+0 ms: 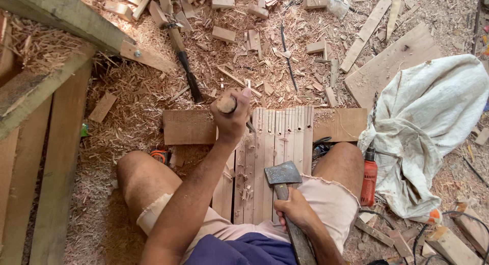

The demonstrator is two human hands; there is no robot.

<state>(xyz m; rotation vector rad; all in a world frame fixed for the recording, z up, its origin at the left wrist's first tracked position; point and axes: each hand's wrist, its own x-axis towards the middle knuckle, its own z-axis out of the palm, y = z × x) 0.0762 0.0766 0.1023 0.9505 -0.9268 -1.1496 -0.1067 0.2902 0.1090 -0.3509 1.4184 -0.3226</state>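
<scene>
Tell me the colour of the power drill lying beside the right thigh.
Orange-red drill, clearest in the head view.

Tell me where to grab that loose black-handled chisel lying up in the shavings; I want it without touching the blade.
Take the loose chisel by its black handle, the end nearer the slats, coming down from above. It lies flat, blade pointing away, with shavings on both sides, so the fingers can probably close across the handle. Left hand and right hand are both occupied.

Bare arms and legs, frayed pale beige shorts, dark blue shirt hem
</scene>
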